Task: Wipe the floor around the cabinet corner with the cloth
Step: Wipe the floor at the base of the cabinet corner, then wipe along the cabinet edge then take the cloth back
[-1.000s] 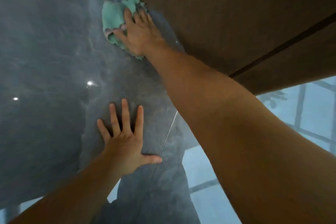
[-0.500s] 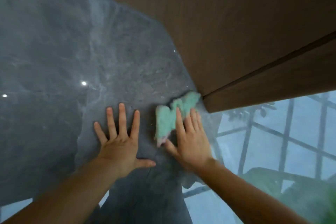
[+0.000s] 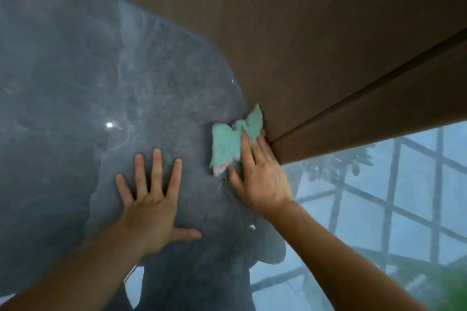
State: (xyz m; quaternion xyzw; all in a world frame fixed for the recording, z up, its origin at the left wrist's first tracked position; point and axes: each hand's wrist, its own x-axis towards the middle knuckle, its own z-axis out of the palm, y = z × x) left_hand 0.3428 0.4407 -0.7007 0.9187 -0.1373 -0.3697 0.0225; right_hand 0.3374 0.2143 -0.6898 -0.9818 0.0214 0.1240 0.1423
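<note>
A crumpled mint-green cloth (image 3: 231, 142) lies on the glossy dark grey stone floor (image 3: 156, 98), its top edge touching the base of the brown wooden cabinet (image 3: 316, 40) right at the cabinet's corner. My right hand (image 3: 260, 174) presses flat on the cloth's lower right part, fingers extended toward the corner. My left hand (image 3: 151, 199) rests flat on the floor to the left of the cloth, fingers spread, holding nothing.
The cabinet fills the upper right, with a dark seam (image 3: 366, 88) running down to its corner. The polished floor mirrors a window grid and foliage (image 3: 394, 199) at lower right and a ceiling light spot (image 3: 109, 124) at left.
My right hand has dragged the cloth from far along the cabinet base back to the corner, then nudged it slightly up against the cabinet. My left hand stays planted.
</note>
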